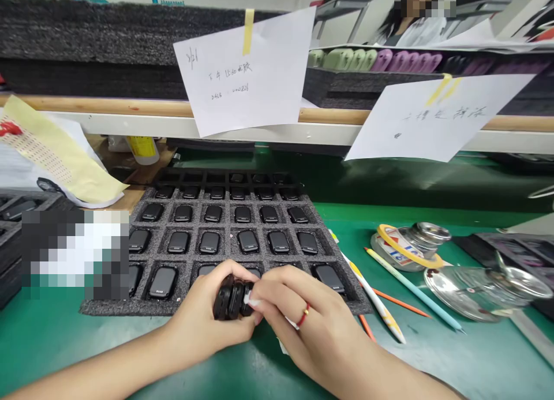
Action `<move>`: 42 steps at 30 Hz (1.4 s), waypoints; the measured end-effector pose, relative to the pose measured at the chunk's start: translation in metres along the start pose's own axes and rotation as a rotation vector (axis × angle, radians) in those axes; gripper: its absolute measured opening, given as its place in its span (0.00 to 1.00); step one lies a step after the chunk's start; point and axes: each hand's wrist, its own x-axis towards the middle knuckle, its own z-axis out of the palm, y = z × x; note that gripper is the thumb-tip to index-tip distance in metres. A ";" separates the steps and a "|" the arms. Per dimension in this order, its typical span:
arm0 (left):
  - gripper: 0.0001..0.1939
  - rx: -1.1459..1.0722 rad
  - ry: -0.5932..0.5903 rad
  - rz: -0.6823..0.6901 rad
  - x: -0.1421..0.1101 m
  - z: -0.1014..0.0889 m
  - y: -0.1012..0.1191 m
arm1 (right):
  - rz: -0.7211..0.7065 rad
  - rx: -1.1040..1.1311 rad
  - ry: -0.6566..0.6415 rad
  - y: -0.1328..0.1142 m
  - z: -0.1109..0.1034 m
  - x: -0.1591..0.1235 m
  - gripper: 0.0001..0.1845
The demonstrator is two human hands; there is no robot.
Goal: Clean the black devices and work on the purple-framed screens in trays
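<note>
My left hand [208,313] is closed around a few black smartwatch bodies [235,299], stacked side by side on edge. Against the rightmost one, my right hand [303,313] pinches a small piece of white wipe [251,299] between thumb and fingers. A red ring circles one right finger. Just beyond both hands lies a dark foam tray [259,261] with rows of square pockets. Most pockets hold a black watch body, such as this one [163,281]; some in the front row are hidden behind my hands.
At right on the green table [190,377] are pens [411,287] and glass bottles with metal tops [476,290], a roll of tape [409,247] around one. Another foam tray [12,273] sits far left. Handwritten papers [251,77] hang from the shelf. A person stands behind it.
</note>
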 end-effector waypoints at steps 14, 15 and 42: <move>0.14 -0.191 0.043 0.100 -0.011 -0.002 0.017 | 0.457 0.489 0.239 0.009 -0.034 0.032 0.09; 0.14 -0.209 0.056 0.124 -0.013 -0.003 0.018 | 0.481 0.508 0.241 0.009 -0.039 0.035 0.10; 0.15 -0.204 0.052 0.144 -0.023 -0.004 0.020 | 0.365 0.675 0.144 -0.005 -0.033 0.034 0.03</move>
